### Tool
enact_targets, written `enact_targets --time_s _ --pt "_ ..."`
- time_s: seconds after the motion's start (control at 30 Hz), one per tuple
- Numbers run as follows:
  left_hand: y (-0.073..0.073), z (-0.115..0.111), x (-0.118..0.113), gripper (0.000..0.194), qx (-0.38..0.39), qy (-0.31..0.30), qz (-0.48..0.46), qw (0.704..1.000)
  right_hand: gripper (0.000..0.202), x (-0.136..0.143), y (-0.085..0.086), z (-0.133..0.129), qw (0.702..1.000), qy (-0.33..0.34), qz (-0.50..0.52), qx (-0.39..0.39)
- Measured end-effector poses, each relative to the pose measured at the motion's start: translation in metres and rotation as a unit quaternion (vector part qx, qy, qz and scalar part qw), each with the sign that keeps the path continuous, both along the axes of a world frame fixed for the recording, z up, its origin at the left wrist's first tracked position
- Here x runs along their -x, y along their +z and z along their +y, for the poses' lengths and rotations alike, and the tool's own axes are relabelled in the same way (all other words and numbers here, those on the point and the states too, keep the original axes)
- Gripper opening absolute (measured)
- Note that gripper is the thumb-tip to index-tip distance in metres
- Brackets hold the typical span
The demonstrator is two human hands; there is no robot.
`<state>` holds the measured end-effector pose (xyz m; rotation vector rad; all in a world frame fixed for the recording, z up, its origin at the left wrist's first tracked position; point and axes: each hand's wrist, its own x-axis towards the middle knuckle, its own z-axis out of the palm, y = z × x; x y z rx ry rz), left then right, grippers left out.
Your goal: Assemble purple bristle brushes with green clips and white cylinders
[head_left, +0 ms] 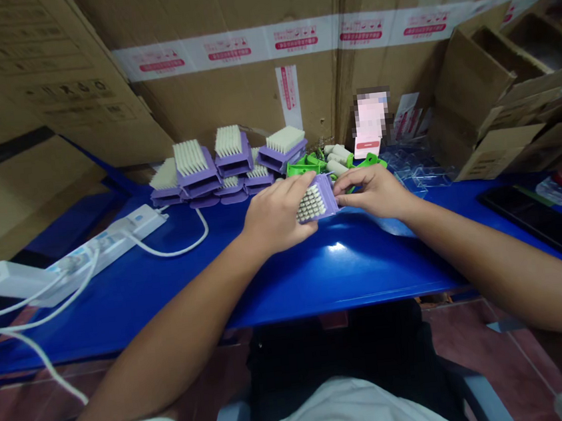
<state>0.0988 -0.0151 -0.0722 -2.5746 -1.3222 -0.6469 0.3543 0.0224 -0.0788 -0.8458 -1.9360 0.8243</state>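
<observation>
My left hand point(279, 214) is wrapped round a purple brush head point(328, 195), whose pale bristles face up and toward me. At the right end of its purple base, my right hand point(372, 191) is closed in a pinch of thumb and fingers. Whether a small part sits between those fingertips is hidden. Just behind both hands lies a heap of green plastic pieces point(306, 165) with whitish cylinders point(339, 153). More purple brush heads with white bristles point(199, 179) are stacked to the left of the heap, against the cardboard.
A white power strip point(108, 245) with cables lies on the blue table point(289, 283) at left. On the right are clear plastic pieces point(420, 172), a black phone point(538, 220) and open cardboard boxes point(478, 82). A lit phone screen point(370, 124) leans at the back.
</observation>
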Motion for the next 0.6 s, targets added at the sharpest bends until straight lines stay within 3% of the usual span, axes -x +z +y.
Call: enact_targets --time_s 0.2,0.37,0.47,0.6 --pt "-0.001 0.000 -0.001 0.085 0.010 -0.017 0.003 1.000 0.015 0.000 0.000 0.001 0.999 0.026 -0.026 0.000" --pt "0.001 0.000 0.000 0.083 0.012 -0.001 0.003 1.000 0.014 -0.002 0.003 0.001 1.000 0.006 -0.011 -0.015" --pt "0.002 0.000 0.001 0.083 0.015 0.006 0.000 1.000 0.020 -0.006 0.007 0.001 0.999 -0.035 0.002 -0.025" --pt "0.002 0.000 0.002 0.082 0.012 0.006 -0.005 1.000 0.021 -0.019 0.011 0.008 0.987 -0.143 0.015 -0.076"
